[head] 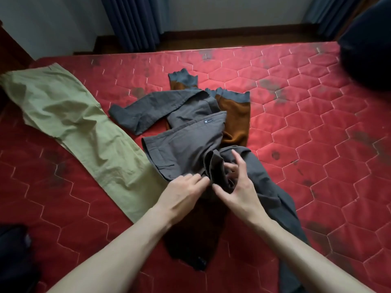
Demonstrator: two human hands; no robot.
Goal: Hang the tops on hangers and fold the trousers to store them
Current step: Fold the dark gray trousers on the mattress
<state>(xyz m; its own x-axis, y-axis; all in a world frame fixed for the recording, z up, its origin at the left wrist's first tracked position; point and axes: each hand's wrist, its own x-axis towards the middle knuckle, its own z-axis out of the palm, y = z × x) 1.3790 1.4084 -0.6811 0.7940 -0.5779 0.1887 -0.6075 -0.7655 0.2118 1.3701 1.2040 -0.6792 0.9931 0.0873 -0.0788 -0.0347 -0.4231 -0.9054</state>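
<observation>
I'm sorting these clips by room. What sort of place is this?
Most likely a bedroom: clothes lie on a red quilted mattress, and dark blue curtains hang along the pale wall behind it.

Pretty clearly a bedroom in someone's home. Most of the frame is a red quilted mattress with a hexagon stitch pattern and no sheet on it, marked with dark smudges here and there. Clothes are just laid out on it: green trousers at the left, a grey garment in the middle, something brown with grey cuffs behind that. Along the top of the frame there's a pale wall with a dark wooden skirting, and dark blue curtains hanging down at the upper left and upper right.
</observation>
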